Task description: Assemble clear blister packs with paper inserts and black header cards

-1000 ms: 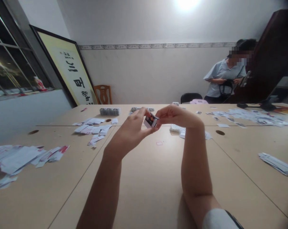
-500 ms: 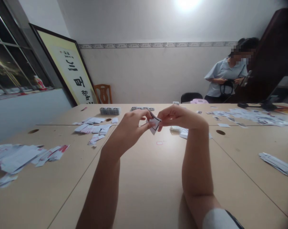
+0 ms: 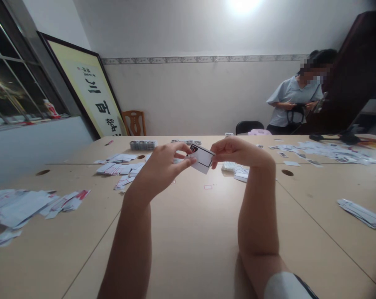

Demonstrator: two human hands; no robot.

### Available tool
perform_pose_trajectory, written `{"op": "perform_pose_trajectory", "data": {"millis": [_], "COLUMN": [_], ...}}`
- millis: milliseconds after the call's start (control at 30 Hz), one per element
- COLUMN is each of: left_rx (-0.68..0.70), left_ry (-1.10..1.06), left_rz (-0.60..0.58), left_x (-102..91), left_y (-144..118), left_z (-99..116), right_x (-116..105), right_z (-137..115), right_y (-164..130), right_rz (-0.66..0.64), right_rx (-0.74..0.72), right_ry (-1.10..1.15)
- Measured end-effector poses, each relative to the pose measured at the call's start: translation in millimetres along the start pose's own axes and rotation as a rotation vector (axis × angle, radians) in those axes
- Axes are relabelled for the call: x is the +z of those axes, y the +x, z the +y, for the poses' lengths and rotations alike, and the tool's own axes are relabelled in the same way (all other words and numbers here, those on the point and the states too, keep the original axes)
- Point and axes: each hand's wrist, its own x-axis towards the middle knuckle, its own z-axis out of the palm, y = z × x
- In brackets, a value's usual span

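Together, left hand (image 3: 164, 166) and right hand (image 3: 234, 151) pinch what looks like a small white card (image 3: 203, 158) above the table (image 3: 191, 232).

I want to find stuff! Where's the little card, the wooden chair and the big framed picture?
card (image 3: 203, 159), head view, on its white face.
wooden chair (image 3: 133, 123), head view, on its backrest.
framed picture (image 3: 91, 89), head view, on the pale sheet with dark writing.
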Motion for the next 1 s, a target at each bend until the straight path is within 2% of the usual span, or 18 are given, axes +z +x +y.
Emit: {"op": "perform_pose_trajectory", "data": {"millis": [467,1000], "left_rx": [-0.032,0.011], "left_ry": [-0.072,0.113], "left_rz": [-0.025,0.006], "left_x": [-2.7,-9.7], "left_y": [-0.9,-0.1], "left_z": [0.1,-3.9], "right_x": [-3.0,-7.1], "right_z": [2.1,3.2], "right_y": [-3.3,-9.9], "right_rz": [0.017,0.057], "right_rx": [0.010,0.046], "right_ry": [0.000,-0.056]}}
